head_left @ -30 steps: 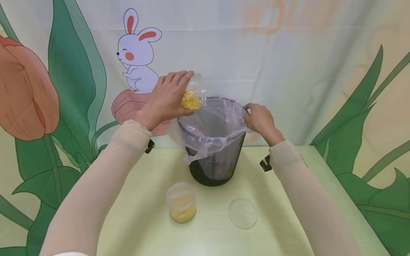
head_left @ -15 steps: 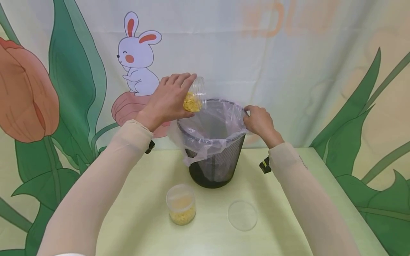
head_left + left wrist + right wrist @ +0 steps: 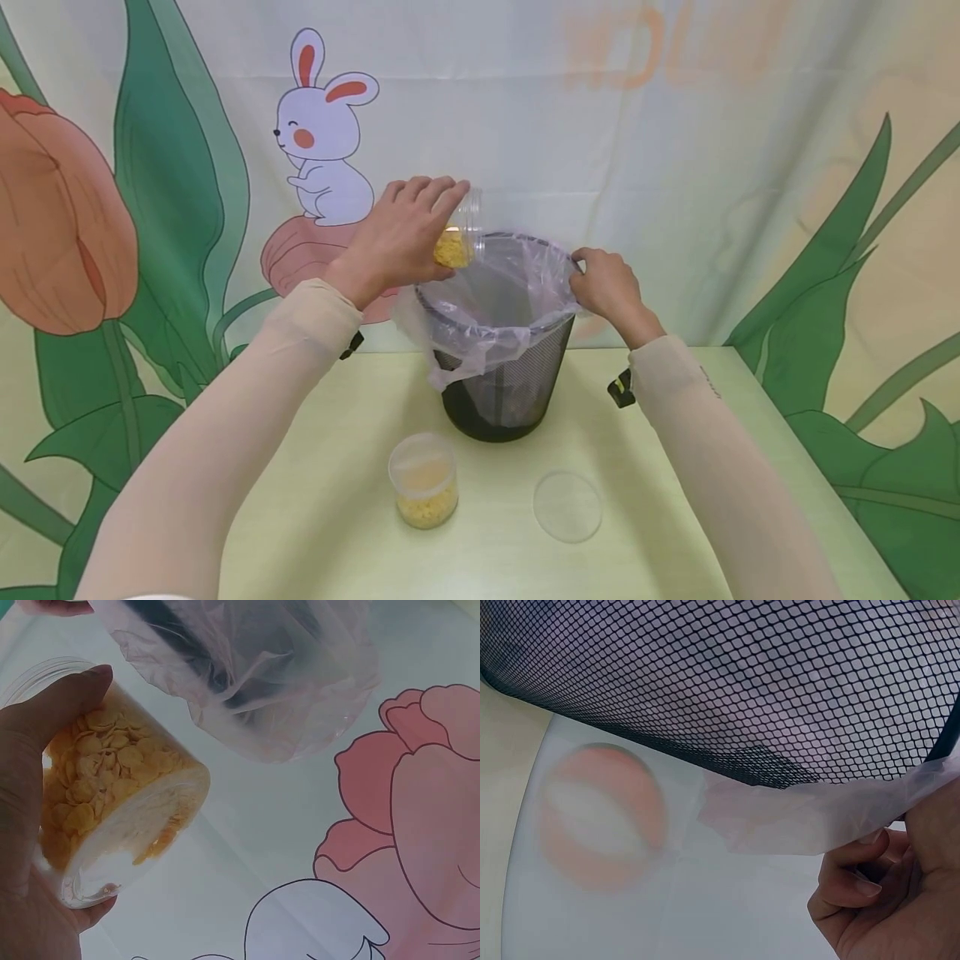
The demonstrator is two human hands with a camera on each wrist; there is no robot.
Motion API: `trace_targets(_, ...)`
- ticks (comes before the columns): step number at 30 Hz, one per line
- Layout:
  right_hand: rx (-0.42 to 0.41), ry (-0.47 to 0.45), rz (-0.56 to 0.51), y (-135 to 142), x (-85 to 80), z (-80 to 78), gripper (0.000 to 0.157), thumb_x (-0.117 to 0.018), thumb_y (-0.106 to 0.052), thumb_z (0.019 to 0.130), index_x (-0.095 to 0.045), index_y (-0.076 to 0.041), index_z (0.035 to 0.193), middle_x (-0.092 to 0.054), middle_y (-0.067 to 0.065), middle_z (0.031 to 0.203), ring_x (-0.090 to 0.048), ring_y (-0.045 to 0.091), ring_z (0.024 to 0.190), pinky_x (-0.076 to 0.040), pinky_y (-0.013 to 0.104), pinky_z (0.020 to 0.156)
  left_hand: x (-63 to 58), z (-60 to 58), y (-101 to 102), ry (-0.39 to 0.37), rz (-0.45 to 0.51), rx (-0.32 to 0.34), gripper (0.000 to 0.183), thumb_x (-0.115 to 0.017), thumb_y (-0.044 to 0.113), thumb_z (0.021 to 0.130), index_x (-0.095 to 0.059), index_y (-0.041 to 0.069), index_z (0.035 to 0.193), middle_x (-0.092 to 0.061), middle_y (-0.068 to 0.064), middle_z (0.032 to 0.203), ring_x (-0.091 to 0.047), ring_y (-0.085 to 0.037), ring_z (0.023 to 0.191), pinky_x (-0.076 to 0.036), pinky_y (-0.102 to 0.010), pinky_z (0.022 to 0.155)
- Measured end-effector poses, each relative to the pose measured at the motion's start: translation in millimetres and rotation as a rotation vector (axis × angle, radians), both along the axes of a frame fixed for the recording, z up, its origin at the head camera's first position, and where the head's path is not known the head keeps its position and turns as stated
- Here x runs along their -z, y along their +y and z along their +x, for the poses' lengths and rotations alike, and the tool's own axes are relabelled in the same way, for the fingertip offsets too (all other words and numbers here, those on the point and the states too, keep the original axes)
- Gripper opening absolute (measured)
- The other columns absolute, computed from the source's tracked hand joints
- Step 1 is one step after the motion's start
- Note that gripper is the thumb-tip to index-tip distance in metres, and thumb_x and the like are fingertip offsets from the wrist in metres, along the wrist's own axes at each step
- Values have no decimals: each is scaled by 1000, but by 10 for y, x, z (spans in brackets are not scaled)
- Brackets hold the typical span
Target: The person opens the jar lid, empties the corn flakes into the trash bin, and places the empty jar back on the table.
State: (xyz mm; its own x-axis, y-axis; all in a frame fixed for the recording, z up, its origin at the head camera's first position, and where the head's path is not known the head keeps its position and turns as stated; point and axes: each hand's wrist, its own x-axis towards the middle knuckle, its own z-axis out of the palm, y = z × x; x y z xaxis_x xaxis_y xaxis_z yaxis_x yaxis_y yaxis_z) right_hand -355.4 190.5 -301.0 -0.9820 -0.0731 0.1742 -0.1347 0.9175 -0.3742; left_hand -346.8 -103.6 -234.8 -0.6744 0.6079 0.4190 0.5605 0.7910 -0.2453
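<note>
Nearest, at the lower middle of the head view, a clear jar of yellow flakes [image 3: 426, 505] stands upright on the pale counter [image 3: 322, 508], with a thin clear disc [image 3: 567, 507] lying flat to its right. Behind them, at the centre, stands a black mesh bin [image 3: 546, 379] with a thin plastic liner [image 3: 483, 354] folded over its rim. The right hand [image 3: 611, 287] grips the bin's rim and liner at the right; the film looks slippery and easily torn, so holding it against the stiff rim seems sound. At the upper middle, well apart from the other, the left hand [image 3: 401, 237] is wrapped round a second jar [image 3: 471, 218], tipped sideways, its mouth by the bin's left edge, flakes inside. This jar looks light, smooth and fairly stiff, best held round its body near the base; the flakes look dry and brittle. Farthest back hangs a cloth with a printed rabbit [image 3: 318, 133].
</note>
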Motion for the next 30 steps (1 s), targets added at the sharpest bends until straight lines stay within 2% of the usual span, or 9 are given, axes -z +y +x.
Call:
trace_targets(12,0,-10,6,4,-4,0,48,-43,-17,94,-52,-9,140,-64,21,125,-51,26,70,-38,33,52,9,2,30,42,-33,37,104,-83,47,70,-29,10,152,-41,-13,150,-40,-37,135,-35,-53,109)
trace_targets(30,4,-14,0,8,-12,1,49,-43,-18,94,-51,-9,141,-65,21,120,-50,26,68,-37,33,52,11,10,59,69,-104,21,105,-81,49,72,-27,11,153,-40,-13,151,-41,-36,135,-36,-54,110)
